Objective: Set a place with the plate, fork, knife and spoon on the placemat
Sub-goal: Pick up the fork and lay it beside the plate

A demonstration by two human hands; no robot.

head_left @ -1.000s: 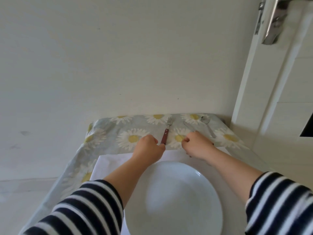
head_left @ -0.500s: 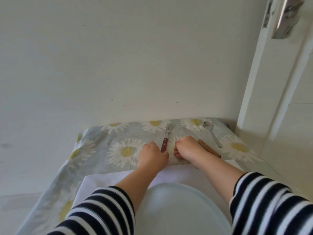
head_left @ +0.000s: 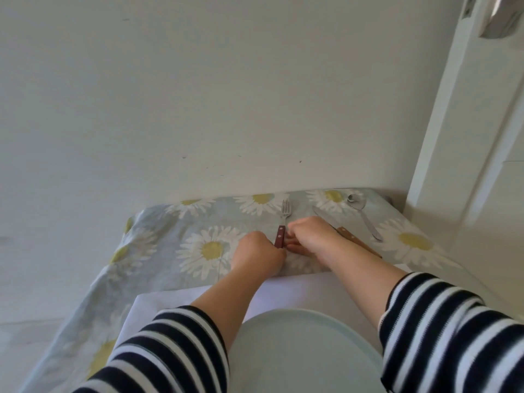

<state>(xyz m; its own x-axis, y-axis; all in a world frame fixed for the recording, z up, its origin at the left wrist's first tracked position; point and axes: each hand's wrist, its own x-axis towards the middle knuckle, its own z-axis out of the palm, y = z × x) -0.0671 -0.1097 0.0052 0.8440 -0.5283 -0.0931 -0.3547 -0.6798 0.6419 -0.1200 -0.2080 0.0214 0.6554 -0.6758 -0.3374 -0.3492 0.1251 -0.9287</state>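
Surface [head_left: 158, 251]: covered by a grey cloth printed with white and yellow daisies, set against a pale wall.
Placemat [head_left: 170, 302]: white, lying on the near part of the surface; its far edge runs just behind both wrists.
Left sleeve [head_left: 158, 355]: dark and white stripes, pushed up so the forearm is bare.
Left hand [head_left: 259, 258]: curled into a loose fist, knuckles up, at the near end of the fork's handle; the fingers are closed around that end as far as can be seen, though the grip itself is hidden under the hand.
Plate [head_left: 306, 353]: pale, round, on the placemat between the two forearms, cut off by the bottom edge of the view.
Fork [head_left: 283, 222]: on the cloth beyond the placemat, tines pointing toward the wall, reddish-brown riveted handle pointing back to the hands.
Right hand [head_left: 310, 236]: fingers bent down, fingertips on the cloth just right of the fork handle; whether it touches the fork I cannot tell.
Knife [head_left: 344, 232]: lying diagonally on the cloth, blade toward the wall, wooden handle passing behind the right wrist.
Spoon [head_left: 364, 215]: all metal, on the cloth right of the knife, bowl toward the wall, apart from both hands.
Right sleeve [head_left: 442, 336]: same stripes.
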